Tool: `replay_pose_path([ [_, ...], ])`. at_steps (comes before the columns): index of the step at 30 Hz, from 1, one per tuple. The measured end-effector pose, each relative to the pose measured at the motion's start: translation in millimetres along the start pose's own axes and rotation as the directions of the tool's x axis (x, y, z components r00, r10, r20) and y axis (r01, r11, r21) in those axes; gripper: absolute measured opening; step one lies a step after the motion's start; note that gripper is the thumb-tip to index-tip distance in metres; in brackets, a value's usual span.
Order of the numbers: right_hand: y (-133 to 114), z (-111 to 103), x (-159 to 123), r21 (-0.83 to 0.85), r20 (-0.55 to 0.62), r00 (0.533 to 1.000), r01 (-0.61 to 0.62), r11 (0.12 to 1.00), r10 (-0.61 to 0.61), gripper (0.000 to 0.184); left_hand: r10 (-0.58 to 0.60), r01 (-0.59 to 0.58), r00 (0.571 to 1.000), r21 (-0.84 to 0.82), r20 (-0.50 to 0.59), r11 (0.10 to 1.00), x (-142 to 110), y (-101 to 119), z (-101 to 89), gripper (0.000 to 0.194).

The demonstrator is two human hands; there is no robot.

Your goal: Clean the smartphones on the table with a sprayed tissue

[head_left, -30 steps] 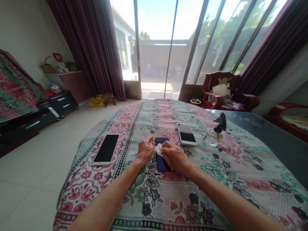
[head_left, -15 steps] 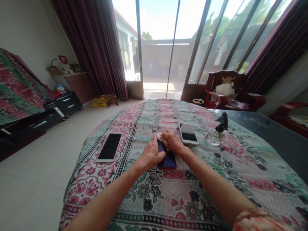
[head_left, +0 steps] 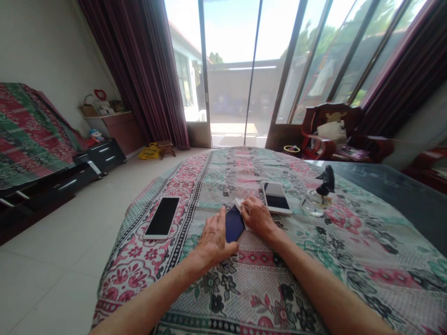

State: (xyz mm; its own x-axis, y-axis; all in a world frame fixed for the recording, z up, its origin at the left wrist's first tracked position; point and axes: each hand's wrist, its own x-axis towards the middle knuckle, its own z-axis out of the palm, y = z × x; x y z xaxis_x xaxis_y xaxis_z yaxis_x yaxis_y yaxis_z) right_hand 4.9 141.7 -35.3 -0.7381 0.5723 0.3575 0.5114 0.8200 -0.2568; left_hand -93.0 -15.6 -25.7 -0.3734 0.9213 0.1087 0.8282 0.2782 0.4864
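A dark blue phone (head_left: 233, 224) lies flat on the floral tablecloth (head_left: 251, 288) between my hands. My left hand (head_left: 213, 238) rests on the phone's near left edge with fingers laid flat, holding it down. My right hand (head_left: 256, 217) is closed on a small white wipe (head_left: 239, 204) at the phone's far right corner. A white phone with a dark screen (head_left: 162, 223) lies to the left. Another white phone (head_left: 276, 197) lies just right of my right hand.
A glass ashtray with a black bird figure (head_left: 320, 194) stands right of the phones. A dark table surface (head_left: 394, 195) continues to the right. Red wooden chairs (head_left: 331, 132) stand by the glass doors. A low black cabinet (head_left: 84, 163) lines the left wall.
My right hand slid the white wipe from the phone's middle to its far end. My left hand moved from the phone's far left corner down to its near edge. The camera tilted slightly.
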Motion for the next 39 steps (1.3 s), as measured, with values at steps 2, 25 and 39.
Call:
replay_pose_path([
  [2, -1, 0, -4, 0.012, -0.052, 0.998, 0.026, 1.000, -0.025, 0.014, 0.000, 0.001, 0.999, 0.030, -0.036, 1.000, -1, -8, -5.6, 0.089],
  [25, -8, -4, -5, -0.087, -0.022, 1.000, 0.004, 0.996, -0.005, 0.021, 0.024, -0.023, 0.994, 0.017, -0.102, 1.000, 10, -41, -12.1, 0.053],
  [39, -72, 3, -13, 0.031, 0.151, 0.961, 0.231, 0.973, -0.233, 0.018, 0.038, -0.042, 0.989, -0.027, -0.141, 0.999, 13, -44, -10.7, 0.035],
])
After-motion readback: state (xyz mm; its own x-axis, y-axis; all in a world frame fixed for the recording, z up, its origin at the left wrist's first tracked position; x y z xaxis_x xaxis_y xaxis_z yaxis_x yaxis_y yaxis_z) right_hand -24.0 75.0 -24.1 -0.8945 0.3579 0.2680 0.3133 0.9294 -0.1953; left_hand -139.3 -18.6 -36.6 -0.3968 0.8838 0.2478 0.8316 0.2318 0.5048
